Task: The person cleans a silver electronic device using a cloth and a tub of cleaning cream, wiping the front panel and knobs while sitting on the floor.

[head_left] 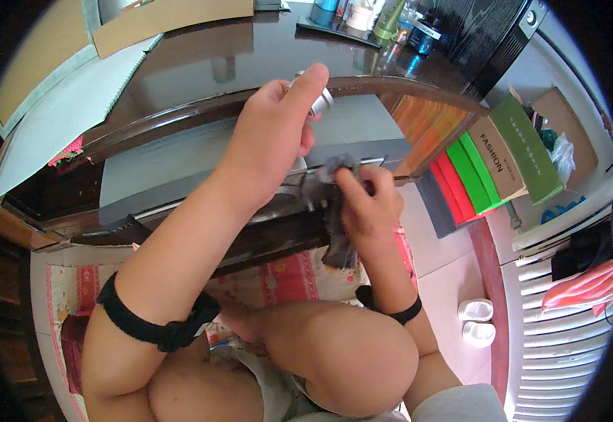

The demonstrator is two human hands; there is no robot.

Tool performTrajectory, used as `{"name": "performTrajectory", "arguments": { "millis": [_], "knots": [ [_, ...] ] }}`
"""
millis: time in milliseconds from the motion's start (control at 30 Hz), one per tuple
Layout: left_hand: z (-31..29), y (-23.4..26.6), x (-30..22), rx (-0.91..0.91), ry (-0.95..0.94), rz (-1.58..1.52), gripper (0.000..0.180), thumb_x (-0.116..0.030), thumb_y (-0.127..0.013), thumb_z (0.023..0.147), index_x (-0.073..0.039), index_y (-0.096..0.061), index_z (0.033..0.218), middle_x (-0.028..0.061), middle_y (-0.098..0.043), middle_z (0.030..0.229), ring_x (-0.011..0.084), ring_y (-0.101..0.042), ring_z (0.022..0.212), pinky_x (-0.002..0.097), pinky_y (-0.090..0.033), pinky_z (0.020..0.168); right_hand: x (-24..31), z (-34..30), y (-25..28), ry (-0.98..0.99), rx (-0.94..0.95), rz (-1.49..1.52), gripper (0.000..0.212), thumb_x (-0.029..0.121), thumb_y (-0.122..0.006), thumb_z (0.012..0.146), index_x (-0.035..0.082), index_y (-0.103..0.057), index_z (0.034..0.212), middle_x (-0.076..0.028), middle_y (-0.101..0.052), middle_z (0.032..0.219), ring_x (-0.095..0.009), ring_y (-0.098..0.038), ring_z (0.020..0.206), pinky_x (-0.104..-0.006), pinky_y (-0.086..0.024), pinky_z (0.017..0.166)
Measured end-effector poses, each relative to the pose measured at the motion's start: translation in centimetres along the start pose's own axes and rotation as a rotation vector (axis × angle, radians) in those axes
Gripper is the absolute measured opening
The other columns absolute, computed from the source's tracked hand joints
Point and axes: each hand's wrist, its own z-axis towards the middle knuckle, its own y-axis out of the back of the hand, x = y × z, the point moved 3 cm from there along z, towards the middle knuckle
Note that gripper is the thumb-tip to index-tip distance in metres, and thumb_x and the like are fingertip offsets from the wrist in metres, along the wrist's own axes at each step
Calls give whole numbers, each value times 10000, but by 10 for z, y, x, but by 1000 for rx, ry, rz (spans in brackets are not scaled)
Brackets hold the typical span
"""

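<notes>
My left hand (pixel 275 130) is raised in front of the dark cabinet's edge, its fingers wrapped round a small silver metal cylinder (pixel 322 103). Only one end of the cylinder shows past the thumb; the rest is hidden in the fist. Lower and to the right, my right hand (pixel 375 205) pinches a dark grey cloth (pixel 338 246). The cloth hangs down from the fingers, and its upper part is blurred by motion. Behind both hands lies a grey device (pixel 363 126) with a long flat top, set into the cabinet below the glossy dark top (pixel 264 53).
Bottles and a green tube (pixel 389 20) stand at the back on a black tray (pixel 338 32). Open cardboard boxes (pixel 510 151) and red and green boxes (pixel 474 172) are at right. White slippers (pixel 477 322) lie on the floor beside a white radiator (pixel 567 352). A spiral notebook (pixel 74 116) is at left.
</notes>
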Motion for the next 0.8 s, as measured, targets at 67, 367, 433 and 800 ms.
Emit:
{"name": "performTrajectory", "arguments": {
  "millis": [67,367,433,800],
  "knots": [
    [0,-6,-1,-7,-5,1,441,-508,-620,910,-72,-560,877,27,-547,794,95,-439,553,244,-310,494,-9,-6,-1,-34,-63,-21,365,74,-665,695,185,-683,1042,-67,-561,881,-261,-603,735,-373,-491,550],
    [1,-5,-4,-29,1,56,432,-501,-606,916,-72,-557,893,31,-549,787,87,-428,544,242,-286,477,9,8,2,132,-25,80,325,125,-648,728,168,-673,1049,-58,-546,856,-246,-576,733,-352,-467,542],
    [3,-2,-2,-10,2,-10,418,-497,-603,920,-82,-562,896,29,-554,793,85,-429,548,235,-291,484,-10,0,2,18,-30,21,330,126,-655,726,181,-670,1051,-61,-555,864,-260,-578,735,-382,-467,554],
    [7,-20,-18,-169,-72,175,476,-566,-615,874,-91,-575,884,22,-560,792,91,-442,557,252,-333,531,5,4,0,89,5,62,337,136,-642,731,167,-676,1064,-54,-553,858,-238,-585,721,-353,-472,528]
  ]
}}
